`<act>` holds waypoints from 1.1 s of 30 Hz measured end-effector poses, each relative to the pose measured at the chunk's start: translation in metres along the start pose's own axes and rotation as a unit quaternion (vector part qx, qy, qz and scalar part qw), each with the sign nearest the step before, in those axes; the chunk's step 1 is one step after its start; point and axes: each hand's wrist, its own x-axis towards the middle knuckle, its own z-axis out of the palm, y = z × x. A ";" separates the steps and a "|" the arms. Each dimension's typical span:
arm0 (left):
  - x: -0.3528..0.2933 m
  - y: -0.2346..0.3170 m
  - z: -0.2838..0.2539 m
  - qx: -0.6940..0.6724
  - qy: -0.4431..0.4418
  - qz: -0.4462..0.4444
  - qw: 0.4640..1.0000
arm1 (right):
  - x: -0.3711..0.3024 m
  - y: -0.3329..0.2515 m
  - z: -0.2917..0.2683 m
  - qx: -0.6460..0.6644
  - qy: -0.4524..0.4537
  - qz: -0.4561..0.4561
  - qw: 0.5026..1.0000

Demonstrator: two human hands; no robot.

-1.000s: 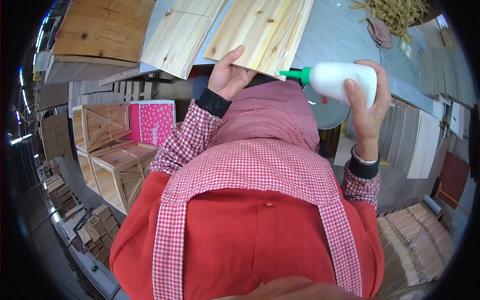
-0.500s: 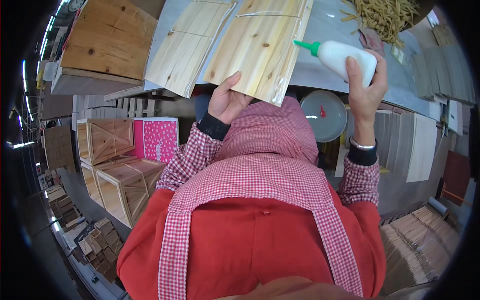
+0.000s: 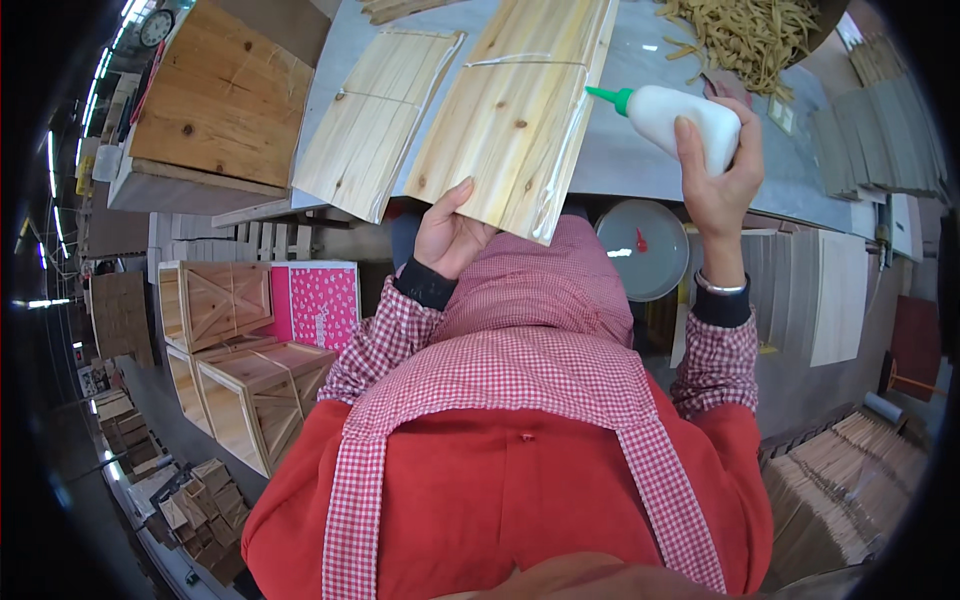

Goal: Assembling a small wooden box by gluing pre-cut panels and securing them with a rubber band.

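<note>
My left hand [image 3: 450,228] grips the near edge of a pale wooden board [image 3: 510,120], thumb on top, fingers underneath. The board overhangs the table's front edge. White glue runs in a line along its right side and along a groove across it. In my right hand [image 3: 722,180] is a white squeeze bottle [image 3: 668,118], closed in by the thumb and fingers. Its green nozzle points left, the tip right at the board's right edge. A second wooden board [image 3: 378,120] lies to the left, also with a white line down its right side.
Under both boards is a grey-white table [image 3: 640,75]. A wooden box [image 3: 215,95] stands at its left; a heap of tan strips [image 3: 750,35] lies at the far right. Below the table edge, a round basin [image 3: 645,250] holds something red. Wooden crates [image 3: 235,310] stand lower left.
The view has shifted slightly, showing more of the table's far side. The bottle's nozzle stays at the board's right edge, and both hands keep their holds.
</note>
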 end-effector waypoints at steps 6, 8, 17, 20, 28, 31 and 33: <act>-0.005 0.000 -0.006 0.029 0.016 0.003 0.999 | -0.001 -0.002 -0.004 0.028 -0.005 0.017 0.999; -0.005 0.001 -0.008 0.028 0.015 0.002 0.999 | -0.001 -0.002 -0.007 0.041 -0.027 0.030 0.998; -0.015 0.004 -0.007 0.012 0.075 -0.016 0.997 | 0.019 0.049 0.015 0.030 0.113 0.081 0.990; -0.022 0.004 -0.012 0.031 0.068 0.000 0.997 | 0.008 0.074 0.002 0.025 0.183 0.135 0.974; -0.023 0.008 -0.026 0.013 0.091 0.013 0.996 | -0.004 0.188 -0.072 -0.241 0.328 0.178 0.896; -0.022 0.009 -0.027 -0.007 0.086 0.014 0.996 | -0.002 0.217 -0.091 -0.323 0.225 0.210 0.895; -0.024 0.008 -0.029 -0.022 0.089 0.023 0.996 | 0.010 0.219 -0.084 -0.359 0.167 0.220 0.891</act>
